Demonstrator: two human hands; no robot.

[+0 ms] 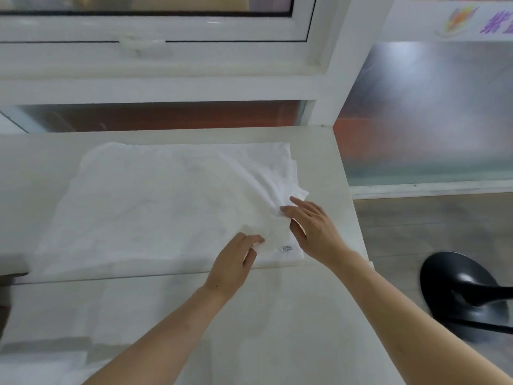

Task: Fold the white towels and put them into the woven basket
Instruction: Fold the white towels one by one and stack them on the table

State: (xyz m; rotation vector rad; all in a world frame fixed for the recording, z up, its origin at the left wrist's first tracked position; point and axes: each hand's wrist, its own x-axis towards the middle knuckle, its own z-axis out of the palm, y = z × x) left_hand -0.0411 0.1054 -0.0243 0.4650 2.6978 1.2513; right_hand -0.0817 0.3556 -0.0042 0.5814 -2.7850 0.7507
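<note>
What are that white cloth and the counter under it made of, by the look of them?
The white towel looks like soft woven cotton, matte; it wrinkles and bunches where the left hand and right hand work its corner, and it carries a small sewn label. The counter seems smooth stone or a composite, pale with a faint sheen; which of the two cannot be told.

Spread flat across pale white tabletop (319, 140): large white cloth towel (155, 207), small label tag (287, 248) at near right corner. Both hands at that corner, left hand (236, 262) just left of right hand (313, 232). Behind, white-framed window (166, 68). Right, on floor, black round stool base (466, 293).
</note>
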